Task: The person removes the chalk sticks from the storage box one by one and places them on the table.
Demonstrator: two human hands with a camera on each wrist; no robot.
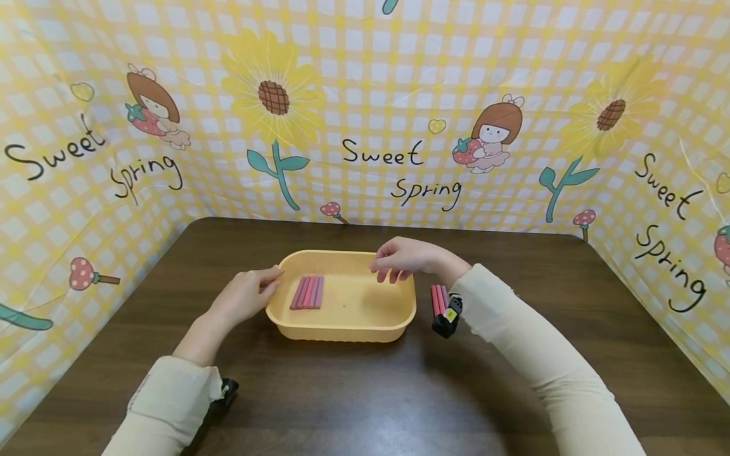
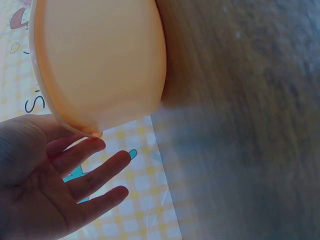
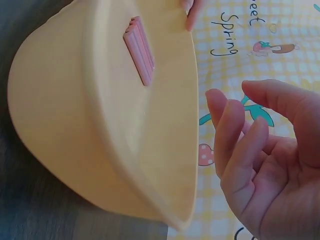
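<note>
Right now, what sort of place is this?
Probably an indoor tabletop nook, maybe set up for recording handiwork, though I can't be sure. A yellow checked cloth walls in a dark table, and there's a small black wrist device.

Left grip [image 1: 244, 295] outstretched, right grip [image 1: 400, 257] raised, fingers [image 3: 230, 127] bent

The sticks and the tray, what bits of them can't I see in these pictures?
- Head view: the near ends of the sticks beside the tray; the black wrist camera covers them, so counting isn't certain.
- Left wrist view: the sticks inside, hidden by the wall of the tray.
- Both wrist views: part of the tray, cut off by the top edge.
</note>
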